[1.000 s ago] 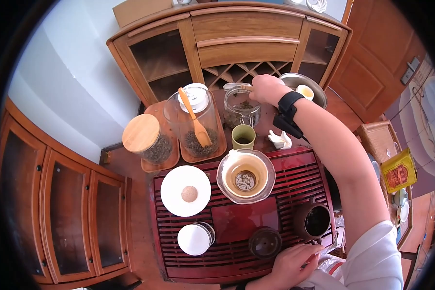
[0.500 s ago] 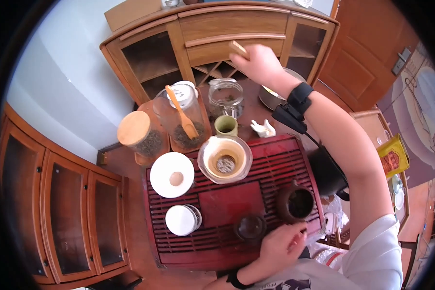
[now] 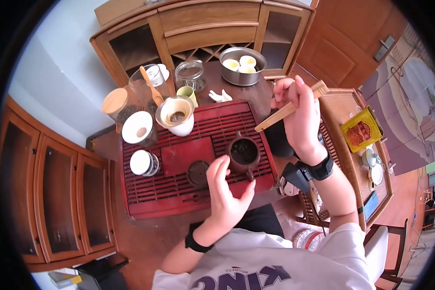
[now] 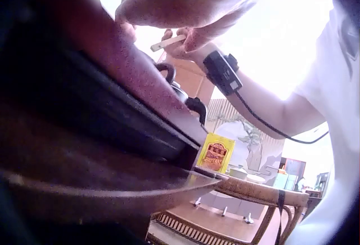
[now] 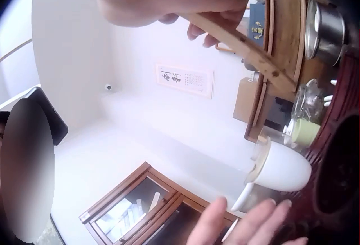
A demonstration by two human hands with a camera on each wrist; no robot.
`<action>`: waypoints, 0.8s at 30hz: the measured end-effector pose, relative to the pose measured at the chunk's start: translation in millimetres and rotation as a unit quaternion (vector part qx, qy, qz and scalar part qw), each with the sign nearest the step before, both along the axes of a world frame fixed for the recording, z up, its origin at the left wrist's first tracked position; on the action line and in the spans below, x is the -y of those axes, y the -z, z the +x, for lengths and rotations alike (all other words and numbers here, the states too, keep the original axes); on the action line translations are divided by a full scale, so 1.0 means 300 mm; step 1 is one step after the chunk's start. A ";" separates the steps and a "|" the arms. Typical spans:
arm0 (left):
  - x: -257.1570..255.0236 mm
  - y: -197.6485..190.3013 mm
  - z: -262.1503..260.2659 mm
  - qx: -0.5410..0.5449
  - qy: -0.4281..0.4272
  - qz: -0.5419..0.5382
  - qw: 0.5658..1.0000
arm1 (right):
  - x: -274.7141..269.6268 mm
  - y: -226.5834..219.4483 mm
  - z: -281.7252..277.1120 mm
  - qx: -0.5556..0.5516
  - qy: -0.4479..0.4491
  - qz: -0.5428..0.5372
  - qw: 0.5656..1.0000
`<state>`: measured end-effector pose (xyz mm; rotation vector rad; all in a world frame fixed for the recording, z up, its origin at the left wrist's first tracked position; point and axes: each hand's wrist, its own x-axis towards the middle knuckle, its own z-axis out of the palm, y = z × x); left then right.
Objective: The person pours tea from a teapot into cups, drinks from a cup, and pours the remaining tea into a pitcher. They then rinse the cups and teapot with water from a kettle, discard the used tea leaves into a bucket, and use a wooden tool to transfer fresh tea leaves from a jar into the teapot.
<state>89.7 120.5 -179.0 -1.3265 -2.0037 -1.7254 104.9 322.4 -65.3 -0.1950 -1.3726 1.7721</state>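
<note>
My right hand (image 3: pixel 302 113) holds wooden tongs (image 3: pixel 274 119) beside the right edge of the slatted red tea tray (image 3: pixel 145 202). In the right wrist view the wooden tongs (image 5: pixel 253 53) stick out past the curled fingers, with nothing visible at their tip. My left hand (image 3: pixel 225 198) is by the dark teapot (image 3: pixel 243 166), fingers extended and thumb spread apart, holding nothing. The teapot stands without its lid, dark inside. A round dark lid (image 3: pixel 198 174) lies on the tray to its left.
A strainer (image 3: pixel 176 115) sits on a pitcher at the tray's back. A white lidded cup (image 3: pixel 140 163) and white-topped vessel (image 3: pixel 137 128) stand left. Behind are a green cup (image 3: pixel 187 94), glass jar (image 3: pixel 189 72) and steel pot (image 3: pixel 241 76) with white cups. A rattan stand (image 3: pixel 340 96) flanks the right.
My right hand has come back from near the steel pot to the tray's right side, bringing the tongs. The left hand has risen beside the teapot, its fingers spreading. The head view has shifted.
</note>
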 end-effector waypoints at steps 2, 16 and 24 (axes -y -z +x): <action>-0.006 -0.040 0.003 -0.006 0.005 -0.038 0.999 | 0.011 0.043 0.030 -0.020 0.049 -0.005 0.999; 0.032 -0.027 0.152 0.316 0.100 -0.086 0.940 | 0.033 0.164 0.140 0.119 -0.030 0.356 0.926; 0.021 -0.087 0.088 0.506 0.182 -0.187 0.822 | 0.036 0.160 0.159 0.156 -0.019 0.494 0.855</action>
